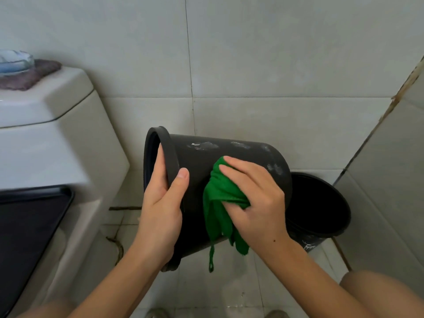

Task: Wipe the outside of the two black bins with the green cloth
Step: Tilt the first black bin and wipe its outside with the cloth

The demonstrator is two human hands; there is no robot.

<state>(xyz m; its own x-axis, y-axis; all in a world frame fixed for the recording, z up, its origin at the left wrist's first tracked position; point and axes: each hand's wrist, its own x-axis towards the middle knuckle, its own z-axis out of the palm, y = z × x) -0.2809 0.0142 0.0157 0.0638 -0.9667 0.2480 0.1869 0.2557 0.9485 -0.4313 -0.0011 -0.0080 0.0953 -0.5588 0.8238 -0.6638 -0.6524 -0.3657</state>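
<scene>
A black bin (231, 154) is held on its side in the air, its open mouth turned to the left, with whitish smears along its upper wall. My left hand (161, 203) grips its rim, thumb on the outside and fingers inside. My right hand (257, 198) holds the green cloth (218, 203) and presses it against the bin's side wall; part of the cloth hangs down below the bin. A second black bin (321, 210) stands upright on the floor behind, at the right, partly hidden by the first.
A white toilet tank (52, 125) stands at the left, with a dark seat lid (27, 226) below it. On the tank lie a glass dish (16, 61) and a purplish cloth (34, 74). Tiled walls close in behind and at the right. Wet floor tiles (229, 283) lie below.
</scene>
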